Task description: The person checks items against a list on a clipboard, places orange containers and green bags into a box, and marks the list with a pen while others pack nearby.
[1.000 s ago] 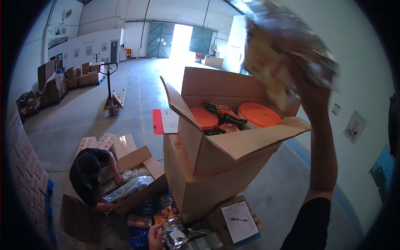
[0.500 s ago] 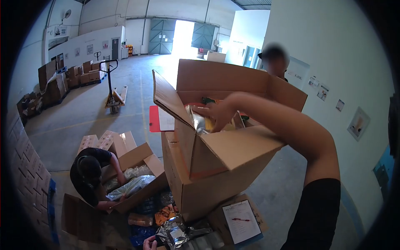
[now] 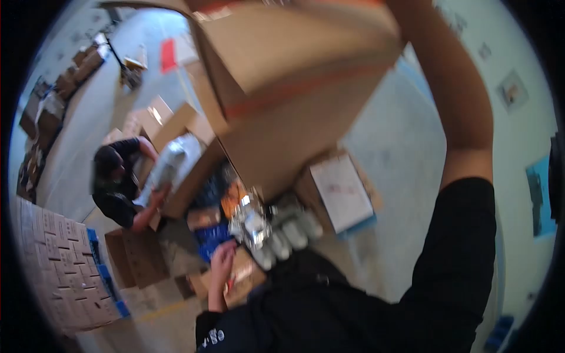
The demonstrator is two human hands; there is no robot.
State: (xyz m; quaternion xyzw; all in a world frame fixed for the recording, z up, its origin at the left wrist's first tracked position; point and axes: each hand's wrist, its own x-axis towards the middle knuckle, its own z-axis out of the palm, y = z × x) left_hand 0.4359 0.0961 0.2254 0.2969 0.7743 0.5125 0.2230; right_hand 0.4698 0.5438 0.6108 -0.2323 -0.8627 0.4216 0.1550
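Note:
My left hand (image 3: 222, 259) is low in front of my body, blurred, beside a heap of shiny silver packets (image 3: 252, 220). Whether its fingers hold anything cannot be made out. My right arm (image 3: 456, 88) is raised over the large open cardboard box (image 3: 306, 47) at the top, and the hand itself lies beyond the frame's upper edge. This box rests on another cardboard box (image 3: 282, 147). Around the silver packets are an orange packet (image 3: 233, 197), blue packaging (image 3: 212, 238) and several pale rounded packs (image 3: 288, 235).
A clipboard with paper (image 3: 341, 191) lies on a carton at the right. On the left, a co-worker (image 3: 120, 182) handles a clear plastic-wrapped bundle (image 3: 173, 162) over an open carton. Stacked cartons (image 3: 65, 265) stand on a blue pallet, with a pallet jack (image 3: 130, 76) farther back.
My view has tilted down, so my right hand has left the frame. More of my left hand now shows beside the packets. The co-worker has lifted the plastic-wrapped bundle.

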